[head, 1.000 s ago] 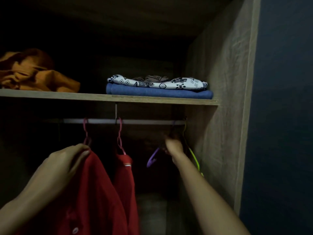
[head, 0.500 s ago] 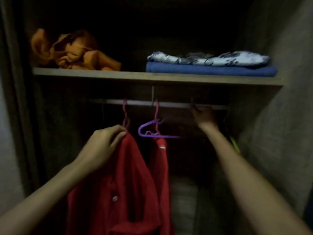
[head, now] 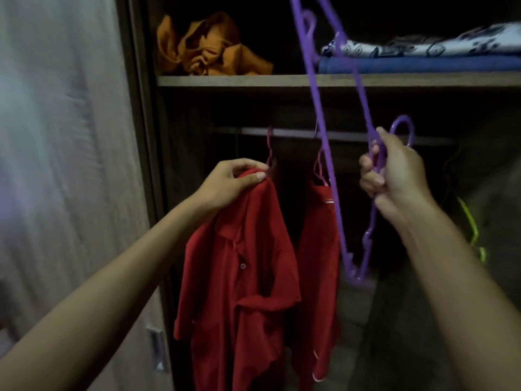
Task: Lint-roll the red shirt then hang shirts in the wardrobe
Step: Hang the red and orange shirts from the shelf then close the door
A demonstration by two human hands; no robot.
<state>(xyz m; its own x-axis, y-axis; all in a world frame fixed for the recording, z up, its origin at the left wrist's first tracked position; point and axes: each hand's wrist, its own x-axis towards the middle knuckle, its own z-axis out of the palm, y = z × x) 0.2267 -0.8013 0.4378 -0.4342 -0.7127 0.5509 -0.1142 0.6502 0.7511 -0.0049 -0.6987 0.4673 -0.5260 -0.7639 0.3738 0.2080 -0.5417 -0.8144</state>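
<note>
A red button shirt (head: 239,266) hangs in front of the open wardrobe. My left hand (head: 234,182) pinches it at the collar, just below a pink hanger hook (head: 270,148) on the rail (head: 349,134). A second red garment (head: 318,249) hangs to its right on another pink hanger. My right hand (head: 394,173) grips a purple plastic hanger (head: 338,153) near its hook, held off the rail and turned on end so it runs from the top of the view down to knee height.
The wardrobe shelf (head: 282,80) carries a crumpled orange cloth (head: 208,49) at left and folded blue and patterned white fabric (head: 423,56) at right. A yellow-green hanger (head: 470,224) hangs at far right. The wardrobe door (head: 70,165) stands at left.
My right hand has come off the rail toward me with the purple hanger in its grip, tipped on end. The view shifted left. My left hand keeps the red shirt's collar.
</note>
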